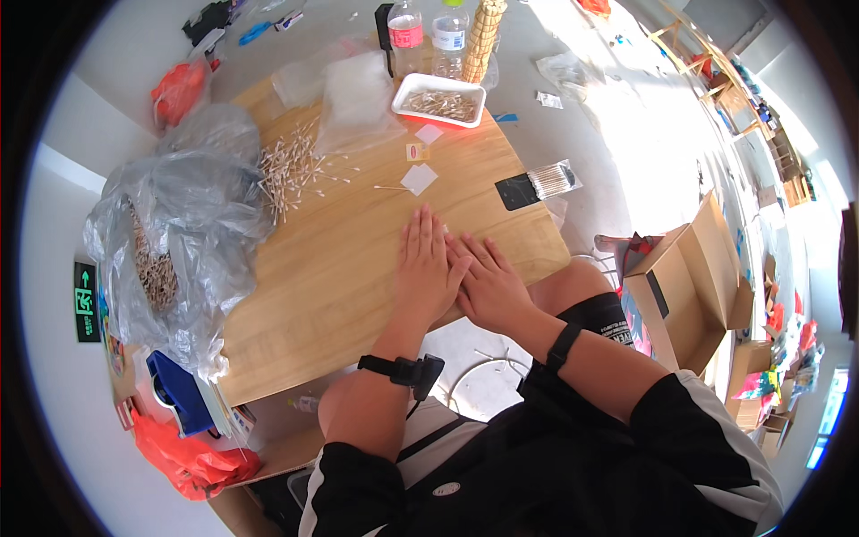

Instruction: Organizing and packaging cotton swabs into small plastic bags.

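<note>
With fingers (425,224) extended, slightly parted, press left hand (428,276) and right hand (494,288) evenly on counter (327,291), clear of loose swabs (288,170); cannot tell of anything pinned beneath.

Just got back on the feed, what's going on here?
A person sits with the left hand and right hand laid flat, side by side, on the wooden table. Something small and pale shows between them, too small to identify. A white square lies just ahead. Loose cotton swabs are heaped farther left; more sit in the white tray.
</note>
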A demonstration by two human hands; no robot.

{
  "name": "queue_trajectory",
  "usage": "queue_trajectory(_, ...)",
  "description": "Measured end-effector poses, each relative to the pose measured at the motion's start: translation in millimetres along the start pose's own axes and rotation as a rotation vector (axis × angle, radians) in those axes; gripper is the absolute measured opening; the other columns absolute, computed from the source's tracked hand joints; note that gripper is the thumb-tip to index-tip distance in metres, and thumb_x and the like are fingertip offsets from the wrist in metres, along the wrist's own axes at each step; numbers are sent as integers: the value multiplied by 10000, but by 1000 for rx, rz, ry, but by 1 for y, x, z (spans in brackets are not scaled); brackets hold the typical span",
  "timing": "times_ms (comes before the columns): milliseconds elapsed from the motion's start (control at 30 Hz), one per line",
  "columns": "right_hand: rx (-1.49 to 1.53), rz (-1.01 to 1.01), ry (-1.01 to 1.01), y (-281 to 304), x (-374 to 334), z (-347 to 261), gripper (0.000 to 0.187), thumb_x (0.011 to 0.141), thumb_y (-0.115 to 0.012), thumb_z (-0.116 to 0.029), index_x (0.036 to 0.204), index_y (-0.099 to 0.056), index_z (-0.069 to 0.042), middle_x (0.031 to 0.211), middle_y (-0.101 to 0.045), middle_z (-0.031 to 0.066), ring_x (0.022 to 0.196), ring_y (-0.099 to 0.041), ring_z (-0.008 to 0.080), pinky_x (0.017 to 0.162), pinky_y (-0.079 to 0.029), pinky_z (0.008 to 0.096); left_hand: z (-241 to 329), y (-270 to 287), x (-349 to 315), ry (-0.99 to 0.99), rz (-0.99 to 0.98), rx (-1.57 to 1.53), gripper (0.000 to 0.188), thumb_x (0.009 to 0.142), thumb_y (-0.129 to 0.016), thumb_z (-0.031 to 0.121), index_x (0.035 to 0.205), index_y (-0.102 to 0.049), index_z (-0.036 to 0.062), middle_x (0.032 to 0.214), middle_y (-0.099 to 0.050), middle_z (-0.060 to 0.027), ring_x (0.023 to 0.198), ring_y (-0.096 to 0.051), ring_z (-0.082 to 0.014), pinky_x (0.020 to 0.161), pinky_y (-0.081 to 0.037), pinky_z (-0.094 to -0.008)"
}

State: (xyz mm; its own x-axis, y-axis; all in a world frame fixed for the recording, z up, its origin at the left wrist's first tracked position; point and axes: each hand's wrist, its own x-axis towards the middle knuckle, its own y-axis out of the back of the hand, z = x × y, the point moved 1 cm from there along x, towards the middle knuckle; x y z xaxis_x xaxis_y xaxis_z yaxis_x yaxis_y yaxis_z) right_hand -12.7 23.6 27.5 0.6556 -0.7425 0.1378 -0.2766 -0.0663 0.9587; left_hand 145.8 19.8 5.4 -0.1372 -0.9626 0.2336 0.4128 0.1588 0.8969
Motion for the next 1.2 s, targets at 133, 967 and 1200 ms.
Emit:
queue_trajectory(133,11,32,7,-3,0,0,667,968,-526,-330,1548,-349,-52,1619,-340,94,1487,-323,301,1228,-211,497,-1,1,-6,-21,-29,18,798,1007,-443,514,1498,-336,-106,1626,-222,-263,1526,-190,-379,1248,-140,-484)
queue_trajectory(967,1808,1084,-1368,-10,-35,202,284,945,-542,-167,1223,-534,-107,991,-608,53,826,-596,183,716,-512,316,52,-22,17,-32,-65,78,999,906,-580,565,1523,-217,-131,1608,-185,-334,1514,-157,-460,1230,-121,-554)
queue_trajectory(1200,2155,694,-1195,-9,12,206,438,934,-706,-329,1246,-543,-68,1138,-634,75,1036,-628,239,950,-510,403,89,-40,56,-19,-73,70,1014,909,-563,585,1519,-208,-144,1611,-169,-341,1521,-137,-461,1235,-102,-541)
